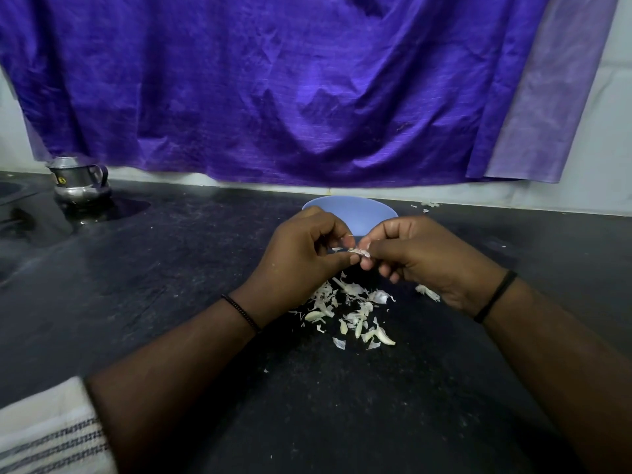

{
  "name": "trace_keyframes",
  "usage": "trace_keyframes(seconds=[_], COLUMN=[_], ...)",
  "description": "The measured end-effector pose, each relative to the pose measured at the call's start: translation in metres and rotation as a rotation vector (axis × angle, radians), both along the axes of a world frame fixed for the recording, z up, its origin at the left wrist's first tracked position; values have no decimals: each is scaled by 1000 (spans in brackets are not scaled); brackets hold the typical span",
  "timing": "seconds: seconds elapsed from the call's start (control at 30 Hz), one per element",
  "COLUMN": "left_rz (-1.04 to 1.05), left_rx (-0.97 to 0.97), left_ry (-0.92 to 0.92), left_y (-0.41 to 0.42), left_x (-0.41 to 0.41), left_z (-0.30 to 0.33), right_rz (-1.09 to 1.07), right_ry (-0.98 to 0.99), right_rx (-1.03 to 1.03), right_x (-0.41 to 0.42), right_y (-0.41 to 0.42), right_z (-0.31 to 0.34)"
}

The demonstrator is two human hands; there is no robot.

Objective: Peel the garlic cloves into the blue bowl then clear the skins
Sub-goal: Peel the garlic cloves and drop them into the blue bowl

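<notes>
The garlic clove [359, 252] is small and half hidden between the fingertips, so it could slip and drop into the heap of skins [349, 313] on the dark desk [171, 268] instead of the blue bowl [349, 213] just behind the hands. Loose flakes may also scatter further. The left hand [301, 254] and right hand [424, 258] meet above the heap, each grip pinching the clove, wrists angled inward.
</notes>
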State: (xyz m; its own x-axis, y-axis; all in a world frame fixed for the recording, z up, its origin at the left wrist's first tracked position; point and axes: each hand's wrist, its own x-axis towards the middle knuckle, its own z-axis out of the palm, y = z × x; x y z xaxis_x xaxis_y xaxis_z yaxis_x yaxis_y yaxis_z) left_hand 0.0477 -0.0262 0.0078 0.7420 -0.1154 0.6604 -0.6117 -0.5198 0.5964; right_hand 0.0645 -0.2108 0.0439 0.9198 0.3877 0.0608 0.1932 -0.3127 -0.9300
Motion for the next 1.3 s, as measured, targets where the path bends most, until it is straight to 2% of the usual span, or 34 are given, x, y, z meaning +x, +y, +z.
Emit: trace_keyframes(seconds=[0.23,0.53,0.9,1.13,1.3], left_rz=[-23,-35,-33,9,42], left_rx=[63,91,-12,-118,-121], left_ry=[-89,-110,-83,-135,-198], left_y=[2,5,3,3,-1], left_x=[1,4,1,1,0], left_z=[1,1,2,1,2], right_rz=[18,67,135,-2,-67], right_ry=[84,141,-104,-280,-318], right_rx=[25,29,44,236,316], right_x=[1,2,0,-8,-11], right_y=[1,1,-1,21,34], right_z=[-1,-1,-4,-18,-26])
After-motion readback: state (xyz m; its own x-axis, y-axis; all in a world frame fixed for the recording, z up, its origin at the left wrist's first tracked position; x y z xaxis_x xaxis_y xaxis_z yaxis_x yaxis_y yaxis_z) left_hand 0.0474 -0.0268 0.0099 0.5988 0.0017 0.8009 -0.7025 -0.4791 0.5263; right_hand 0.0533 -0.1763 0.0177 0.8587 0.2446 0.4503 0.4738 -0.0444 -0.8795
